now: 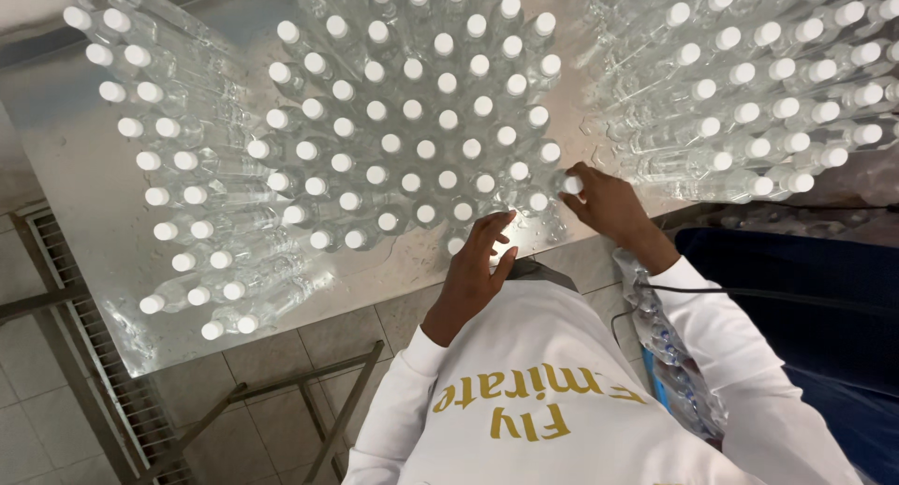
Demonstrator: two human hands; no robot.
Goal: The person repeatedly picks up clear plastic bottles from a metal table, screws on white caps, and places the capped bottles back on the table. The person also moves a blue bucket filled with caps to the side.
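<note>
The left hand (473, 270) lay open, fingers spread on a bottle cap (456, 245) at the pack's six o'clock edge. At three o'clock, the right hand (607, 204) closed around a bottle (571, 183), likely steadying the bottles (412, 120) tight-packed on the steel table (66, 167).

I can't see the palm side of my left hand (476, 271) or what its fingertips press on; same w/ my right hand (607, 204), its fingers partly behind a bottle cap (572, 184). Bottle rows (787, 82) run off the top & right edges. The plastic wrap (670, 354) by my sleeve is blurred, contents unclear.
</note>
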